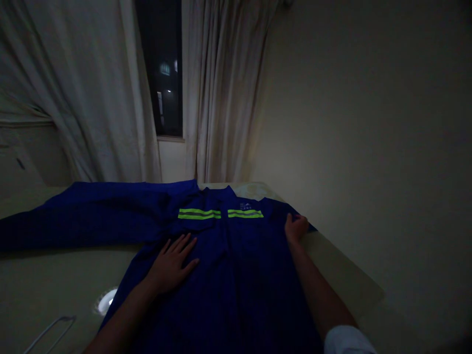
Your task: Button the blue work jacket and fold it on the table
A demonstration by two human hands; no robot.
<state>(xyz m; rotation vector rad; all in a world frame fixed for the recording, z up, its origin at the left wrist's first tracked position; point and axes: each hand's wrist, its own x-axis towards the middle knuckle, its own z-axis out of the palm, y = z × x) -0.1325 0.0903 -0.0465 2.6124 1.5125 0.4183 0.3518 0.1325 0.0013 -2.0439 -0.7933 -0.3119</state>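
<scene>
blue jacket [258, 265], sleeve [279, 210] in right grip [296, 228]

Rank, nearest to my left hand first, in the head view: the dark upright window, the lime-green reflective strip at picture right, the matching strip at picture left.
From your left hand:
1. Picture-left lime-green strip, just beyond it on the blue cloth jacket.
2. Picture-right lime-green strip, farther across the front.
3. Dark upright window, behind, between pale curtains.
</scene>
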